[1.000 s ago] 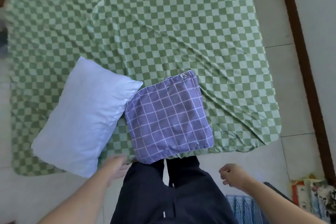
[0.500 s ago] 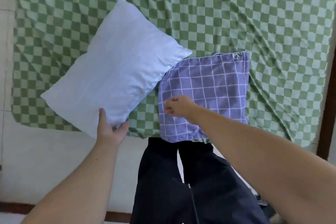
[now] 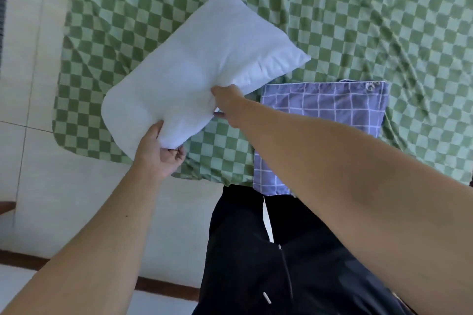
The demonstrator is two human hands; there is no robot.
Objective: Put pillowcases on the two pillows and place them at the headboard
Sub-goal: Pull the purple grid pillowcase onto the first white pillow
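A bare white pillow (image 3: 194, 71) is lifted at an angle above the near-left part of the bed. My left hand (image 3: 160, 152) grips its near corner from below. My right hand (image 3: 227, 105) grips its near long edge, fingers sunk into the fabric. A folded purple pillowcase (image 3: 327, 110) with a white grid lies flat on the sheet to the right, partly hidden under my right forearm.
The bed carries a green and white checked sheet (image 3: 332, 20), creased on the right. Pale floor tiles (image 3: 33, 84) lie to the left of the bed, with a dark wooden strip (image 3: 166, 286) near my legs.
My right hand left the purple pillowcase and took hold of the pillow's near edge. My left hand closed on the corner, and the pillow rose off the sheet.
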